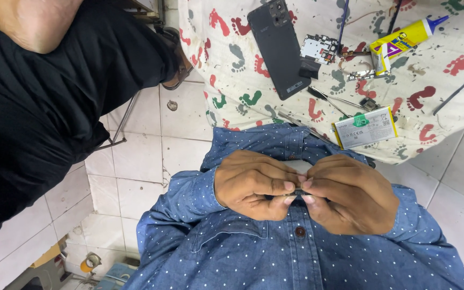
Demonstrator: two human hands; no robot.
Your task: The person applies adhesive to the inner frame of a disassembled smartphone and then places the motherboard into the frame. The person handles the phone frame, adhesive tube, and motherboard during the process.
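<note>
Dark small part (298,190) lies crosswise between both grips, pinched by left hand (253,185) and right hand (350,196) fingertips, equally near, above the cloth-covered surface (436,134).

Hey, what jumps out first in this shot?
Two hands, left hand and right hand, pinch a tiny dark part between them at centre, against a blue dotted shirt. Behind lies a footprint-patterned cloth with an opened dark phone, a battery and a yellow glue tube.
</note>
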